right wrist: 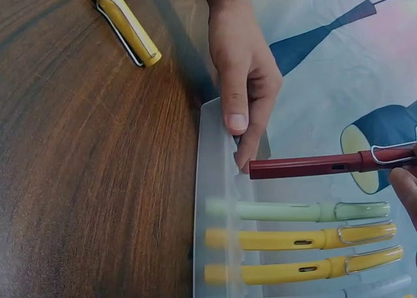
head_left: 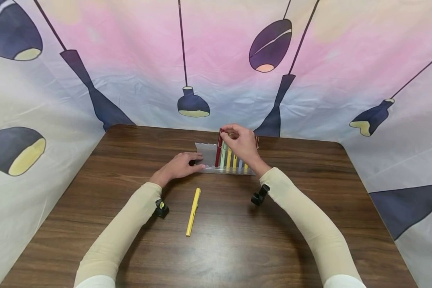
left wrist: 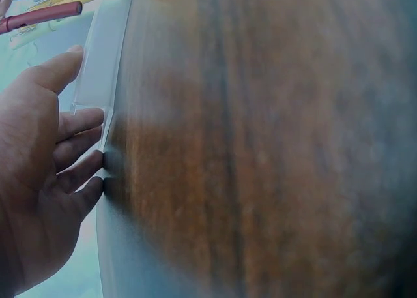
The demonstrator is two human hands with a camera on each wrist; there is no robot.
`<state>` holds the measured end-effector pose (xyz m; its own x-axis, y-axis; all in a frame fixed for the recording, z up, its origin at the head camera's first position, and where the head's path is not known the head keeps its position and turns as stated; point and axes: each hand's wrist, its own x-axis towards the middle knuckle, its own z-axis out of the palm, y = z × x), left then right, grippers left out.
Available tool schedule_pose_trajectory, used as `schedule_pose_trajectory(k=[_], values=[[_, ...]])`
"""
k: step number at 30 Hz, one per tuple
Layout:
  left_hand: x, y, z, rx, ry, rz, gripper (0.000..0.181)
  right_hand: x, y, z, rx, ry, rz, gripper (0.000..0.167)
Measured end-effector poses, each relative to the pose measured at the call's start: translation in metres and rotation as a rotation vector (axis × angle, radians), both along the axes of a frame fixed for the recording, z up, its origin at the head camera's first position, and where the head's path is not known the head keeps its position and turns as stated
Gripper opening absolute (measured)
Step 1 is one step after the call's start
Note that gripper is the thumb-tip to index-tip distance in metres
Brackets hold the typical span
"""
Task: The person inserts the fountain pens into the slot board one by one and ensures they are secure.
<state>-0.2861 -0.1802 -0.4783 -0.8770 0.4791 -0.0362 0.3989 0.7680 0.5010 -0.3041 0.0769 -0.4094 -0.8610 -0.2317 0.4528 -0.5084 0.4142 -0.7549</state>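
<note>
My right hand (head_left: 242, 145) pinches a dark red fountain pen (right wrist: 306, 167) by its capped end. The pen stands nearly upright over the clear plastic pen rack (head_left: 206, 154), beside a pale green pen (right wrist: 280, 210). In the right wrist view its lower end is at the rack's notched front ledge; whether it touches is unclear. At the rack's left end, my left hand (left wrist: 39, 141) touches the plastic, thumb extended by the ledge and fingers loosely bent. Several pens, including a yellow pen (right wrist: 280, 240), lean in the rack to the right, partly hidden by my right hand.
One loose yellow pen (head_left: 193, 212) lies on the wooden table (head_left: 223, 256) in front of the rack, between my forearms. Behind the table's back edge hangs a cloth (head_left: 147, 80) printed with lamps. A small black camera (head_left: 260, 195) is strapped at my right wrist.
</note>
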Motion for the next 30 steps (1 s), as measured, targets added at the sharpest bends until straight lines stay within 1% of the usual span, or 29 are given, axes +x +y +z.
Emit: schedule_pose_trajectory(k=[11, 18, 23, 30], values=[[0.001, 0.001, 0.003, -0.001, -0.001, 0.001, 0.062, -0.004, -0.002, -0.012, -0.013, -0.016, 0.016, 0.021], [0.001, 0.001, 0.003, -0.003, -0.005, 0.011, 0.062, -0.002, -0.004, -0.017, 0.011, -0.025, 0.016, 0.023], [0.0, 0.001, 0.002, -0.002, -0.001, 0.005, 0.062, -0.002, -0.004, -0.021, 0.036, -0.016, 0.008, 0.024], [0.0, 0.001, 0.001, 0.008, 0.01, 0.002, 0.061, 0.0, -0.004, -0.02, 0.078, -0.022, -0.008, 0.025]])
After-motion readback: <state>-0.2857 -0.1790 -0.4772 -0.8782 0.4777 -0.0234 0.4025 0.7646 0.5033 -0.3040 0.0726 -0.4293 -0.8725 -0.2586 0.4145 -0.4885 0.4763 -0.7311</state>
